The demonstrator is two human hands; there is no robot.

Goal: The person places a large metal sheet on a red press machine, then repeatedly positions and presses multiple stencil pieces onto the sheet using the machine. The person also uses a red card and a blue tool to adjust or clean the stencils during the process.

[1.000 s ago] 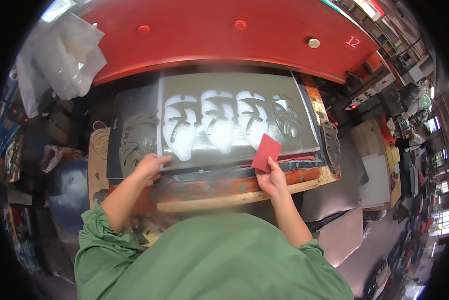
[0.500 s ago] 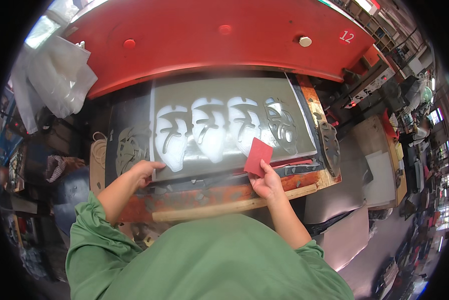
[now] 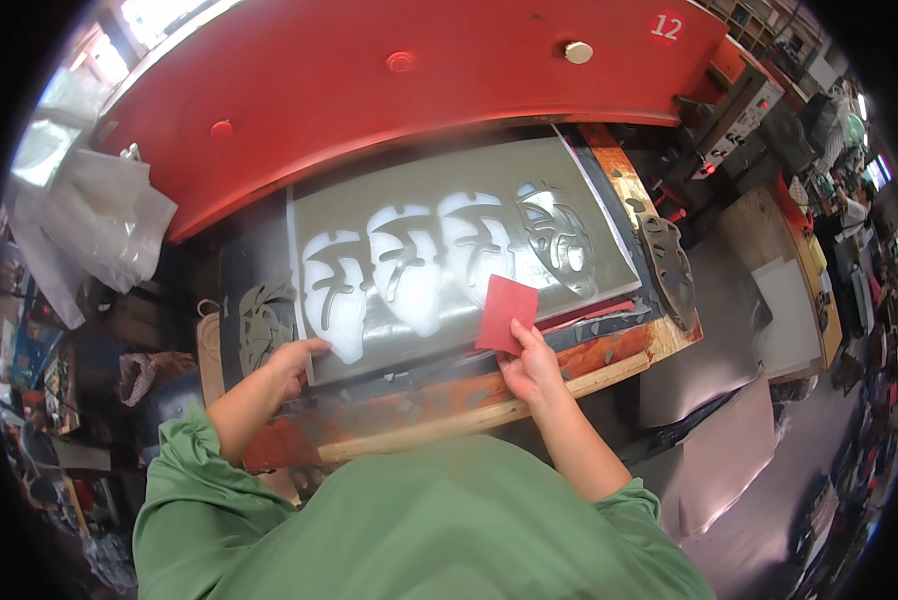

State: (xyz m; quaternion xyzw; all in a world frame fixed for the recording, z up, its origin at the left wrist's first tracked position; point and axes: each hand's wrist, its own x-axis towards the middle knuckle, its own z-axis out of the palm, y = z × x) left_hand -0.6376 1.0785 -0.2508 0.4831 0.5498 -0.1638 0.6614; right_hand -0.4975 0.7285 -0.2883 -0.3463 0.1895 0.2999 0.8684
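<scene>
Right hand pinching a flat red rectangle, by the wooden bench's front edge, my left hand at a glossy grey sheet's front-left corner, grip unclear.

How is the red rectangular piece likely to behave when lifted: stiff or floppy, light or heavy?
The red rectangular piece is probably fairly stiff, looking flat beyond the right hand gripping near its lower edge. It is likely light, being small and held in one hand. Its matte-looking face suggests it may not slip easily.

White sheeting lies on 1 table (right).
</scene>
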